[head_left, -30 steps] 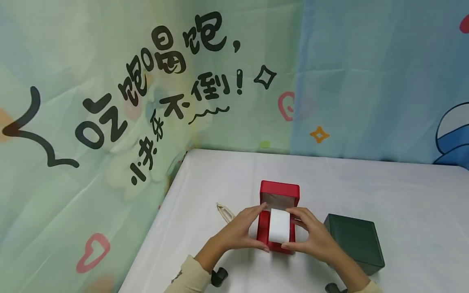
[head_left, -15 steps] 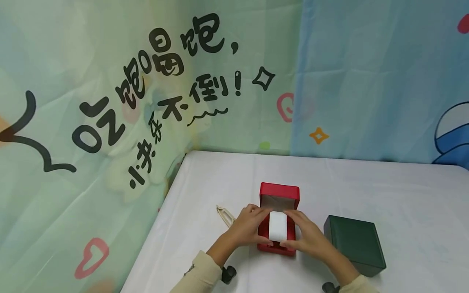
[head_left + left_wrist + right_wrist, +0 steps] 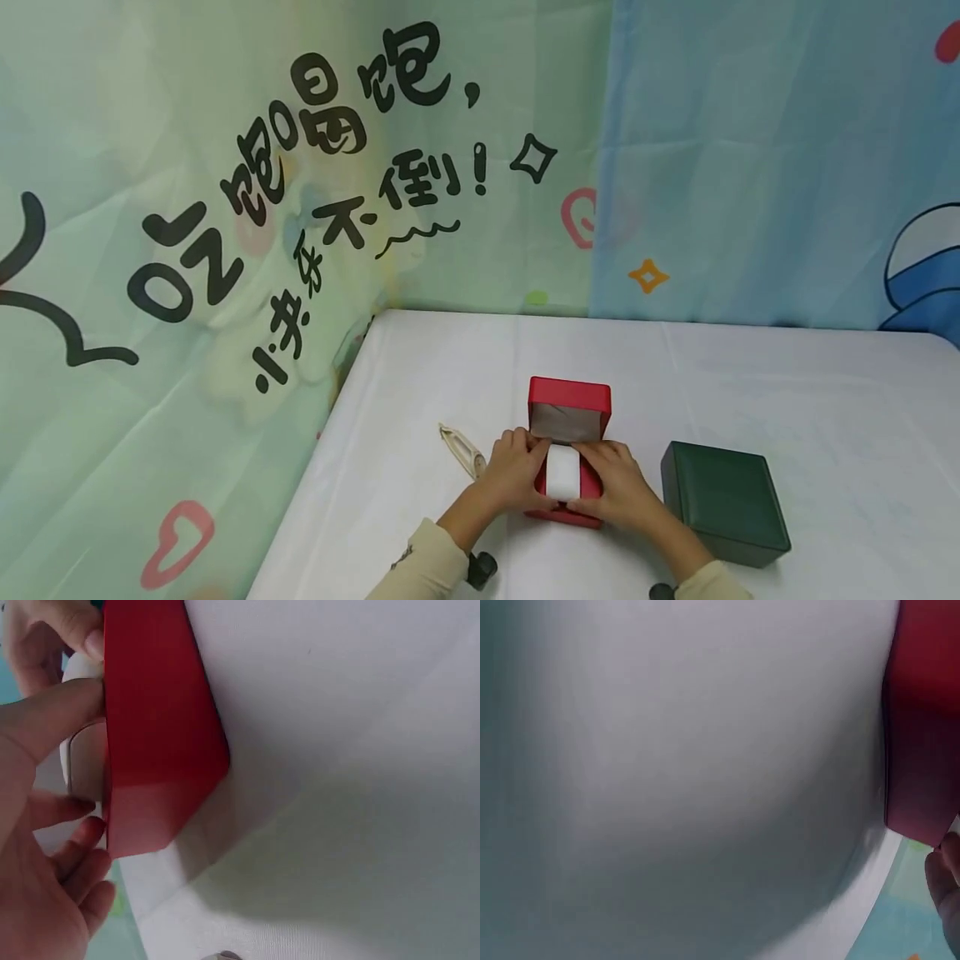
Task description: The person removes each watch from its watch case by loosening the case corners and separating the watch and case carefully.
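Note:
A red box (image 3: 570,392) stands on the table with its hinged lid raised, showing a grey lining. Inside its lower half sits a white cushion (image 3: 563,473). My left hand (image 3: 517,475) pinches the cushion's left side between thumb and fingers, and my right hand (image 3: 617,485) does the same on the right. In the left wrist view, the cushion (image 3: 88,759) rises above the wall of the red box (image 3: 154,727), with both hands around it. The right wrist view catches only a box side (image 3: 926,742) and a few fingertips (image 3: 949,862); the cushion is hidden there.
Left of the red box, partly behind my left hand, lies a pale gold wristwatch (image 3: 463,452). A closed dark green box (image 3: 726,496) stands on the right. Printed cloth (image 3: 465,267) hangs behind and left of the white-covered table (image 3: 435,358).
Both hands have come closer together and sunk lower with the white cushion, which now sits deeper in the red box. The green box and the watch stay in place.

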Demonstrator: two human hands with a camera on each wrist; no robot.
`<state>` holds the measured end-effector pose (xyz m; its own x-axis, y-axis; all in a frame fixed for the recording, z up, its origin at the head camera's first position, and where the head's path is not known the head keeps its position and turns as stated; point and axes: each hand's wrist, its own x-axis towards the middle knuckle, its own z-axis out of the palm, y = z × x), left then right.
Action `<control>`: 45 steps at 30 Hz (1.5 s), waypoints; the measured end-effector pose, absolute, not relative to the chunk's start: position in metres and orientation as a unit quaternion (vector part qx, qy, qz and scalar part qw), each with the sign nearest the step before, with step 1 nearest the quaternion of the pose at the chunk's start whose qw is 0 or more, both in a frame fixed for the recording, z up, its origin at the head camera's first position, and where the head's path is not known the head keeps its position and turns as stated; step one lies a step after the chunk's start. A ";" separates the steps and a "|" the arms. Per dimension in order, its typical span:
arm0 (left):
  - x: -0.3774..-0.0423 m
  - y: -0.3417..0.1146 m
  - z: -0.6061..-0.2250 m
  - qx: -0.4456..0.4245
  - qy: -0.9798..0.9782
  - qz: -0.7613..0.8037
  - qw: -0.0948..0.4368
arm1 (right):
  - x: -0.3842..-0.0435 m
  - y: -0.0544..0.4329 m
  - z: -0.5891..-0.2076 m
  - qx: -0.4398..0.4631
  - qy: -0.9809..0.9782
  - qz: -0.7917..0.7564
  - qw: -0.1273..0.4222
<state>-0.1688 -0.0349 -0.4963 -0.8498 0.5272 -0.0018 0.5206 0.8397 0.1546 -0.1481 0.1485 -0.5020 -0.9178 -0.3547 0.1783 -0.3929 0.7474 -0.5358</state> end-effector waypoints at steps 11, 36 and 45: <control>-0.168 -0.030 -0.500 0.246 0.967 0.064 0.003 | -0.150 0.141 -0.500 0.139 -0.949 0.283 0.001; -0.165 -0.052 -0.535 0.183 0.877 0.410 0.172 | -0.191 0.156 -0.431 0.007 -0.895 0.431 -0.115; -0.169 -0.055 -0.535 0.236 0.880 0.391 0.131 | -0.192 0.157 -0.426 0.054 -0.897 0.430 -0.092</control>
